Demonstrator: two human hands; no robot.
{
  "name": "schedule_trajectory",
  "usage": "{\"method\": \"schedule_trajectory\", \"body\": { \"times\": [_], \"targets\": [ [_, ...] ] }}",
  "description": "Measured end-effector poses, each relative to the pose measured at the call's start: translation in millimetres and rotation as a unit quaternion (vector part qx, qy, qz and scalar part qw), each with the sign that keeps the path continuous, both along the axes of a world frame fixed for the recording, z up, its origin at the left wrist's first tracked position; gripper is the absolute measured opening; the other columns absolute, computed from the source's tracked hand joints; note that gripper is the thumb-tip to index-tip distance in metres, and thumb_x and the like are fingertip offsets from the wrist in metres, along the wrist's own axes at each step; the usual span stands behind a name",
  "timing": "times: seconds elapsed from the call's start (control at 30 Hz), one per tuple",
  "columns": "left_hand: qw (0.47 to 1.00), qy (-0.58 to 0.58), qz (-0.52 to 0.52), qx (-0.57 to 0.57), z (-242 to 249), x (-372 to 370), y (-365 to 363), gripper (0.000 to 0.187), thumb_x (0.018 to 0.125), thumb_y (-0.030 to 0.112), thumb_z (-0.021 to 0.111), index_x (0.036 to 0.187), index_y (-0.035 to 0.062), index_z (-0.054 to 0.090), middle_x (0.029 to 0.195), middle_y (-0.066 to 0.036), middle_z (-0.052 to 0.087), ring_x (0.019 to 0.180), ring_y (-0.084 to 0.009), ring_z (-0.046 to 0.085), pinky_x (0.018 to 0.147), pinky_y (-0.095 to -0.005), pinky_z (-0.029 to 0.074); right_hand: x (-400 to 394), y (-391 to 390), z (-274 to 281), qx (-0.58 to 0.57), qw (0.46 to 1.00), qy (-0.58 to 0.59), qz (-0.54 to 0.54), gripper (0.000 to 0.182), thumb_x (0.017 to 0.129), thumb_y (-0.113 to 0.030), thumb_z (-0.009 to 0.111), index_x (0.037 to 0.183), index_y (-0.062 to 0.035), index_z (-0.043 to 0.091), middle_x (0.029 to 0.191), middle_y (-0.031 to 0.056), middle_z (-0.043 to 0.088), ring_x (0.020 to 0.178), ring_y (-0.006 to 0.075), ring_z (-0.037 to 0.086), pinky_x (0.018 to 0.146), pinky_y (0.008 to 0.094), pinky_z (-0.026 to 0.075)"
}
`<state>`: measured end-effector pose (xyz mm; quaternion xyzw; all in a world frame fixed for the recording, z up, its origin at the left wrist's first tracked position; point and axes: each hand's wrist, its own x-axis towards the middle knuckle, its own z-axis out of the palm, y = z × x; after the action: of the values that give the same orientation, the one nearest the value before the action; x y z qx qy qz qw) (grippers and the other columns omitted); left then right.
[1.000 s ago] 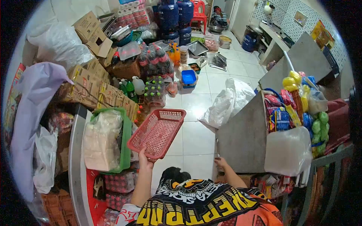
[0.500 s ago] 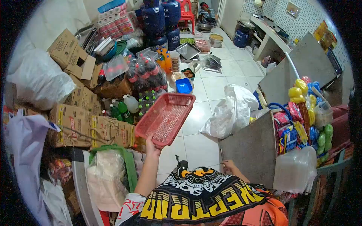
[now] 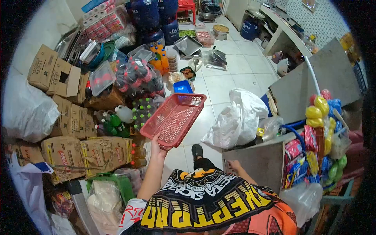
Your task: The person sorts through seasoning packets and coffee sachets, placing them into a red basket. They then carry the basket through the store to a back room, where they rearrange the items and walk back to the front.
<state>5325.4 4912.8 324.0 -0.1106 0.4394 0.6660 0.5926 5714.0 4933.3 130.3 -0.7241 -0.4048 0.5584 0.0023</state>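
Observation:
My left hand [image 3: 156, 147] grips the near end of a red plastic basket [image 3: 176, 119] with perforated sides and bottom. The basket is held out ahead of me above the floor, tilted, with nothing in it. Low on my other side is my right hand [image 3: 234, 166], beside the edge of a grey panel [image 3: 256, 162]. Its fingers look loosely apart, with nothing visible in them; whether they touch the panel I cannot make out.
On the left are cardboard boxes [image 3: 105, 154], soda bottles [image 3: 137, 78] and a green crate [image 3: 124, 188]. A white sack [image 3: 237, 115] lies on the tiled floor [image 3: 223, 90]. Ahead are a blue container [image 3: 182, 87], metal trays [image 3: 188, 45] and gas cylinders [image 3: 170, 31]. Bagged goods [image 3: 301, 149] stand at right.
My view has moved forward, and things along the left now sit closer. The basket stays in my left hand. A dark shoe has come into view ahead of my body.

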Motion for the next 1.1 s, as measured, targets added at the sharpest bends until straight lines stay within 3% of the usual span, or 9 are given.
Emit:
{"method": "schedule_trajectory", "body": {
  "times": [0.1,0.17,0.27,0.37,0.53,0.63,0.8,0.87,1.1],
  "targets": [
    [1.0,0.008,0.002,0.013,-9,-6,43,0.042,0.077,0.023,0.045,0.114,0.006,0.037,0.109,-0.011,0.048,0.097,-0.028,0.049,0.076,-0.0474,0.042,11,46,-20,0.041,0.996,0.035,0.064,0.021,0.068,-0.026,0.061,0.066,-0.0046,0.061,0.055,0.0053,0.055,0.044,0.0146,0.05,0.041,0.028,0.039],
    [0.999,0.024,0.015,-0.018,-6,-5,71,0.044,0.077,0.023,0.046,0.116,0.007,0.037,0.114,-0.012,0.045,0.099,-0.0287,0.047,0.078,-0.0493,0.04,12,82,-24,0.162,0.982,0.09,0.031,0.02,0.074,-0.018,0.056,0.091,-0.0076,0.06,0.066,0.0044,0.056,0.049,0.0116,0.049,0.04,0.0254,0.038],
    [0.999,0.039,0.026,0.017,12,2,110,0.043,0.077,0.022,0.047,0.116,0.0071,0.037,0.115,-0.011,0.044,0.1,-0.0286,0.047,0.078,-0.0492,0.04,1,139,7,0.021,0.994,0.107,-0.016,0.017,0.072,-0.015,0.06,0.086,-0.005,0.06,0.062,0.0027,0.053,0.047,0.0115,0.046,0.041,0.0249,0.037],
    [0.998,0.057,0.034,0.015,5,-2,138,0.044,0.077,0.022,0.047,0.117,0.0083,0.035,0.115,-0.011,0.043,0.101,-0.0286,0.046,0.078,-0.0498,0.04,1,175,-26,0.043,0.978,0.204,0.034,0.019,0.065,-0.019,0.065,0.075,-0.0037,0.06,0.058,0.002,0.053,0.044,0.0106,0.045,0.04,0.0238,0.037],
    [0.999,0.023,0.047,-0.005,-2,-7,180,0.043,0.078,0.02,0.046,0.118,0.0077,0.034,0.116,-0.012,0.042,0.101,-0.0296,0.045,0.08,-0.0513,0.039,-26,223,18,0.042,0.993,0.077,0.083,0.028,0.067,-0.027,0.065,0.074,-0.0009,0.058,0.057,0.0033,0.052,0.045,0.0115,0.046,0.041,0.0249,0.039],
    [0.998,0.033,0.052,-0.03,-7,-12,215,0.041,0.077,0.021,0.045,0.114,0.0046,0.037,0.109,-0.012,0.048,0.095,-0.0288,0.05,0.077,-0.0483,0.042,-27,239,5,0.031,0.995,0.085,0.03,0.035,0.072,-0.038,0.056,0.081,-0.005,0.055,0.073,0.0039,0.053,0.063,0.0154,0.052,0.046,0.0266,0.037],
    [1.0,0.001,0.009,-0.019,-11,-37,298,0.042,0.079,0.022,0.044,0.117,0.0047,0.036,0.116,-0.014,0.043,0.104,-0.0299,0.044,0.085,-0.0515,0.034,-16,263,-8,0.004,0.995,0.065,-0.073,0.036,0.073,-0.031,0.056,0.093,-0.0014,0.053,0.081,0.008,0.055,0.057,0.0182,0.053,0.046,0.0305,0.042],
    [0.999,-0.007,0.016,-0.033,-13,-48,343,0.039,0.08,0.022,0.042,0.115,0.004,0.039,0.114,-0.013,0.045,0.104,-0.0291,0.044,0.086,-0.0499,0.034,-16,281,-9,-0.049,0.993,0.049,-0.1,0.038,0.074,-0.032,0.053,0.102,-0.0061,0.048,0.094,0.0091,0.054,0.069,0.0244,0.054,0.052,0.0388,0.041],
    [0.997,0.006,-0.08,0.016,1,-68,499,0.038,0.078,0.022,0.044,0.112,0.0054,0.04,0.109,-0.012,0.048,0.096,-0.0292,0.049,0.077,-0.0498,0.041,-54,371,27,-0.017,0.989,0.036,-0.145,0.035,0.072,-0.033,0.055,0.097,-0.0089,0.052,0.08,0.0046,0.056,0.056,0.0188,0.054,0.043,0.0317,0.039]
  ]
}}
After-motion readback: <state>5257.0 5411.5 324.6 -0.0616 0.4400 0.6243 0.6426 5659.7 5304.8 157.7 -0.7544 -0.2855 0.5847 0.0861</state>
